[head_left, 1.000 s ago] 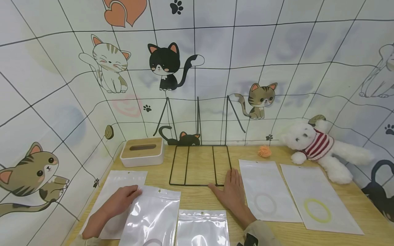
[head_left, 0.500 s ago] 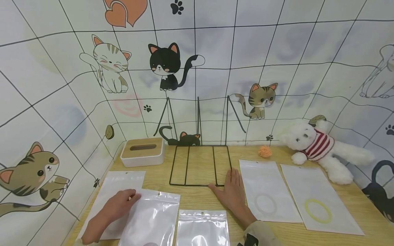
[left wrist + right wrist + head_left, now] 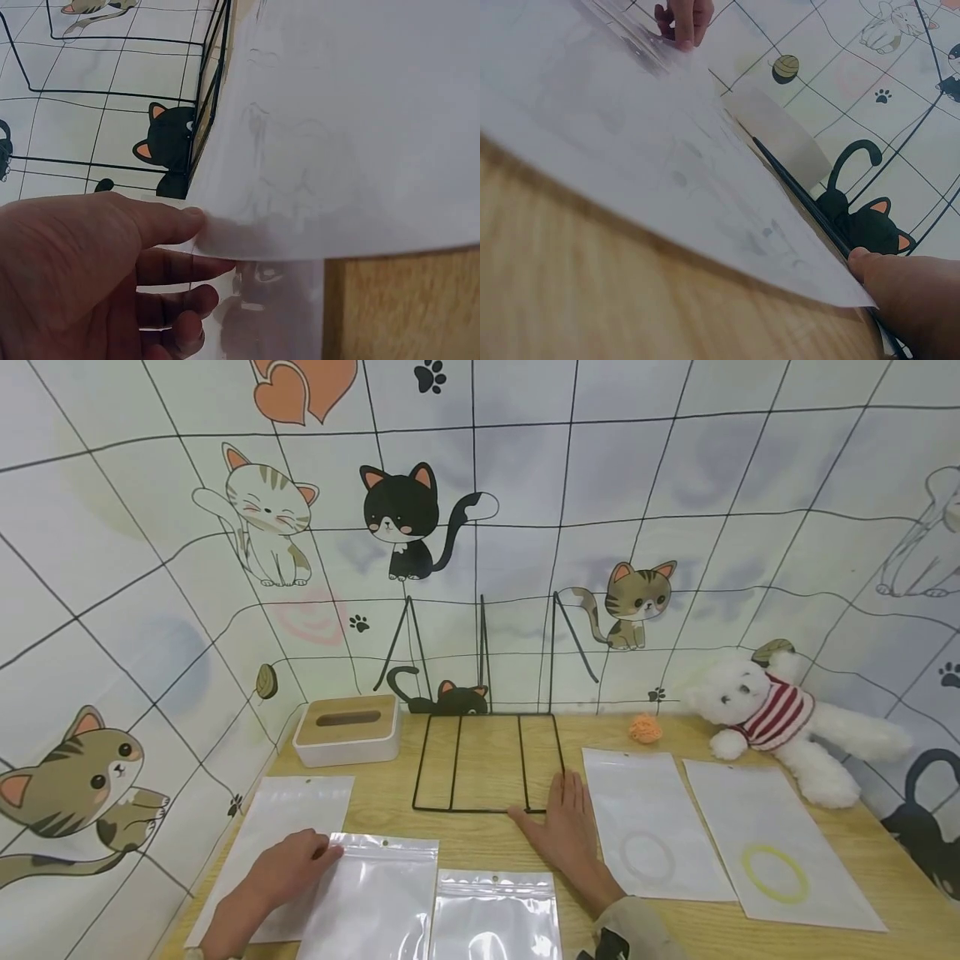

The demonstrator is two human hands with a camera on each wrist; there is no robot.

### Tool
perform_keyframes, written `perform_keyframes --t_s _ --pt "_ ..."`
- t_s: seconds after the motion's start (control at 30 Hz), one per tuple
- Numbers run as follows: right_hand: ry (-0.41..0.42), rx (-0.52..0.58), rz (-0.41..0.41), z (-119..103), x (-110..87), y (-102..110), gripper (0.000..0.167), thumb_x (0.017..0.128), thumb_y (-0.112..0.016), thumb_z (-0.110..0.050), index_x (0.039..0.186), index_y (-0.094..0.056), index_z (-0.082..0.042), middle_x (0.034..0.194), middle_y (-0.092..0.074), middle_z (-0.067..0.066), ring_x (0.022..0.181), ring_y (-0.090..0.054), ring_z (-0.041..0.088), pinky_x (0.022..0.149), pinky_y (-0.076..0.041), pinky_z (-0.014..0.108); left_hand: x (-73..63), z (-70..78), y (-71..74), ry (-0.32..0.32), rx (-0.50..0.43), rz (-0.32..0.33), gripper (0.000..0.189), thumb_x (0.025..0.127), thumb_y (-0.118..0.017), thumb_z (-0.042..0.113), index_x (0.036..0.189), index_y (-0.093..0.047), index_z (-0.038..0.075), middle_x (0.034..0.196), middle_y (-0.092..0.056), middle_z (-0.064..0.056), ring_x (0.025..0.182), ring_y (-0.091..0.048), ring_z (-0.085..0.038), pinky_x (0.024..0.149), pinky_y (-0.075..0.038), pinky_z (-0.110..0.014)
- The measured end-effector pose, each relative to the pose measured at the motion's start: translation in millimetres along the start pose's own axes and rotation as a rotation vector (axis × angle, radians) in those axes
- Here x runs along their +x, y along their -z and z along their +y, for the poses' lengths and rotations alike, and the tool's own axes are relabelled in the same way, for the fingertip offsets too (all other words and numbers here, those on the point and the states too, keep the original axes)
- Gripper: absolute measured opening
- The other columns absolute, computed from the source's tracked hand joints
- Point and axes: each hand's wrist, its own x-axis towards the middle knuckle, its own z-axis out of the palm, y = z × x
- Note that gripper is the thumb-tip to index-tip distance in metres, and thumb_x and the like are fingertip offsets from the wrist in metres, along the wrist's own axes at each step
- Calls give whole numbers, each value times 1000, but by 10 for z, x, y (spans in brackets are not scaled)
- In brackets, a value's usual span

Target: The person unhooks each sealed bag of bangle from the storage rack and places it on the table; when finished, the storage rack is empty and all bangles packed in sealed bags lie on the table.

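In the head view, my left hand point(image 3: 285, 868) pinches the upper left corner of a glossy white zip bag point(image 3: 375, 902). The left wrist view shows the thumb above the bag's edge and the forefinger beneath it. My right hand point(image 3: 566, 831) lies with fingers extended at the right front corner of a black wire rack point(image 3: 468, 811). Its thumb touches the rack's wire in the right wrist view. Beside the held bag, a second zip bag point(image 3: 495, 918) lies in front of me. Another white bag point(image 3: 303, 806) lies partly under my left forearm.
On the right lie two white bags, one with a pale ring point(image 3: 647, 857), one with a yellow ring point(image 3: 776, 875). Behind them are an orange crumpled ball point(image 3: 645, 729) and a white plush bear point(image 3: 780, 718). A tissue box point(image 3: 347, 739) stands back left by the cat-print wall.
The left hand has drawn the zip bag down, nearer the person, and the ring shape at its lower part has left the head view. The right hand has stayed in place.
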Motion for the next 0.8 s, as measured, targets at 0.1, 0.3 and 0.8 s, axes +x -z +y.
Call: perform_keyframes --t_s 0.1,0.3,0.8 --pt "0 1 0 -5 0 -1 112 89 -52 -73 154 -17 11 163 -11 30 154 -7 42 125 -8 52 -11 -10 -12 13 16 -2 33 96 -65 33 72 -52 14 68 -46 0 65 -43 -14 57 -33 -29" --pt "3 5 -4 -17 -1 7 112 89 -51 -73 154 -17 11 163 -10 30 154 -7 42 125 -7 53 -56 -57 -21 25 96 52 26 94 -67 34 92 -56 11 86 -49 -6 74 -46 -21 56 -40 -34" --pt "0 17 12 3 -15 0 112 88 -54 -73 154 -19 10 163 -12 30 154 -8 42 125 -8 53 -96 -179 -3 34 174 -40 45 100 -54 21 138 -44 0 138 -40 -31 124 -41 -59 85 -43 -74"
